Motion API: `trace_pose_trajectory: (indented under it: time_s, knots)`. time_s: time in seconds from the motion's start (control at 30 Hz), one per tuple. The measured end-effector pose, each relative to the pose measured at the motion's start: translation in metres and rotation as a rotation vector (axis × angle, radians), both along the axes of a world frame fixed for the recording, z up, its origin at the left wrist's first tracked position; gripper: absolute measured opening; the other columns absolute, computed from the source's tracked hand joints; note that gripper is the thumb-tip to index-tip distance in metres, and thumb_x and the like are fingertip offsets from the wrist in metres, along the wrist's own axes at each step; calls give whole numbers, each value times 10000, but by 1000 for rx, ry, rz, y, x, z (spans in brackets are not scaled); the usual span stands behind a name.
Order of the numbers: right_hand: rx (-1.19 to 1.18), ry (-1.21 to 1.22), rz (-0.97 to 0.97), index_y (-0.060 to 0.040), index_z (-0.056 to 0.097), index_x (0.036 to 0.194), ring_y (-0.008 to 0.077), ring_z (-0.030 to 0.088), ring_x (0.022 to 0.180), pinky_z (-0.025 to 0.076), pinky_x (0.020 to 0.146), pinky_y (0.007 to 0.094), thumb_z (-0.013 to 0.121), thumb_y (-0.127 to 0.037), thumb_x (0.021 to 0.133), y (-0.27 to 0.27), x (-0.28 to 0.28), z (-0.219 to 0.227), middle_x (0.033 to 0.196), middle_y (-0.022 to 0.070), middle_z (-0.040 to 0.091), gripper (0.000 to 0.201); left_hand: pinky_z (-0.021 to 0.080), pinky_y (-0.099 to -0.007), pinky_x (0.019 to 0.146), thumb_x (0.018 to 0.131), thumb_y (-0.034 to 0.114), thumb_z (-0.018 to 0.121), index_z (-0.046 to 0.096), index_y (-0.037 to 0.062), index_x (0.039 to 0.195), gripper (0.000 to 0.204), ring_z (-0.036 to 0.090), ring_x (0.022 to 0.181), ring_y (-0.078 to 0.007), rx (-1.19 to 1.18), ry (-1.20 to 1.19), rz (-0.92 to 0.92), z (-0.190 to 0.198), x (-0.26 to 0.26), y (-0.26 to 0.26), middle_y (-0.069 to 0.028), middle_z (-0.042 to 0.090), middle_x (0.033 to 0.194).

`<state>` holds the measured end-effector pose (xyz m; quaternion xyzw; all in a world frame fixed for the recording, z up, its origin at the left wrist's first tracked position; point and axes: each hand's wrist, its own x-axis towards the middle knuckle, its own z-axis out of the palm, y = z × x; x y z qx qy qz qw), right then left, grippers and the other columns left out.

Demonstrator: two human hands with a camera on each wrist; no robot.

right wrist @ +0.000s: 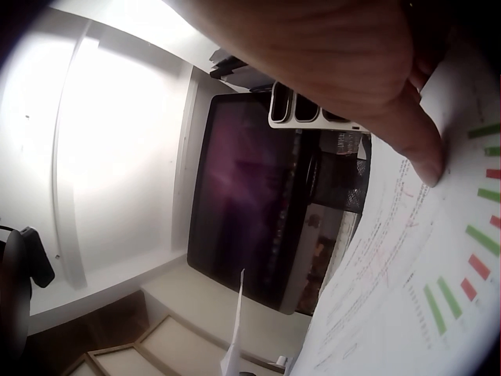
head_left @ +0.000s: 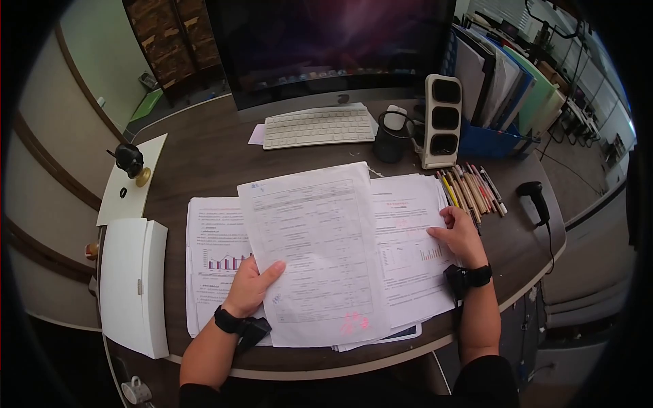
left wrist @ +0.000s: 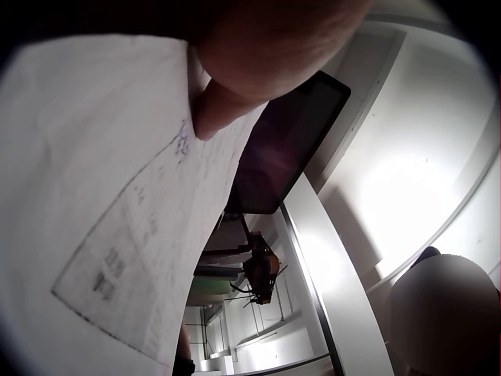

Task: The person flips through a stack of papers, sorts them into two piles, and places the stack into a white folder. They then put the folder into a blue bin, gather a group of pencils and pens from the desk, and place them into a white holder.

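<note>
My left hand (head_left: 249, 289) grips the left edge of a printed sheet (head_left: 316, 251), thumb on its face and the other fingers hidden behind it. The sheet bears a faint table and pink handwriting at the lower right. It is tilted above two stacks of papers. The left stack (head_left: 211, 234) has a bar chart on its top page. On the right stack (head_left: 415, 272), my right hand (head_left: 464, 238) rests near the right edge, fingers loosely bent. In the right wrist view its thumb (right wrist: 423, 160) lies on the page beside green and red bars.
Behind the papers are a keyboard (head_left: 320, 127), a black mesh cup (head_left: 393, 146), a white three-slot holder (head_left: 442, 126) and a monitor (head_left: 333, 47). Pens and pencils (head_left: 473, 190) and a black scanner (head_left: 534, 200) lie rightward. A white machine (head_left: 129, 285) stands at left.
</note>
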<state>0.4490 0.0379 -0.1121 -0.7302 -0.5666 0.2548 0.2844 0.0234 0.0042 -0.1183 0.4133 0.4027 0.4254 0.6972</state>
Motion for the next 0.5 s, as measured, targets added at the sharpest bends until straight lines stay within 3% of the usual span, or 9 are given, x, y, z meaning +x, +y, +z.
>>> trace_pose_trajectory:
  time_s: [0.33, 0.4, 0.47, 0.5]
  knots:
    - [-88, -15, -30, 49, 604, 892, 181, 550, 768, 476, 683, 308, 816, -193, 718, 2, 2, 2, 845, 103, 580, 365, 496, -315, 943, 984, 135, 568, 509, -69, 1303, 383, 607, 1096, -193, -3, 16, -14, 1, -1, -1, -148, 611, 1253]
    - [72, -139, -45, 41, 599, 859, 192, 549, 729, 470, 660, 316, 803, -191, 725, -3, 1, -1, 812, 107, 583, 337, 502, -311, 932, 988, 143, 566, 515, -68, 1299, 379, 608, 1089, -186, -6, 37, -23, 1, -1, -1, -147, 616, 1243]
    - [77, -129, -16, 37, 598, 868, 178, 548, 691, 465, 638, 318, 762, -164, 773, -4, 3, 1, 768, 94, 584, 276, 501, -309, 932, 990, 147, 563, 518, -66, 1297, 377, 607, 1087, -182, -7, 30, -18, 1, -1, -1, -145, 618, 1239]
    - [67, 9, 11, 40, 606, 900, 153, 561, 693, 471, 643, 299, 726, -146, 817, -5, 4, 4, 776, 77, 606, 236, 500, -307, 931, 993, 151, 559, 521, -65, 1296, 375, 606, 1085, -179, -7, 21, -22, 1, -1, -1, -142, 620, 1235]
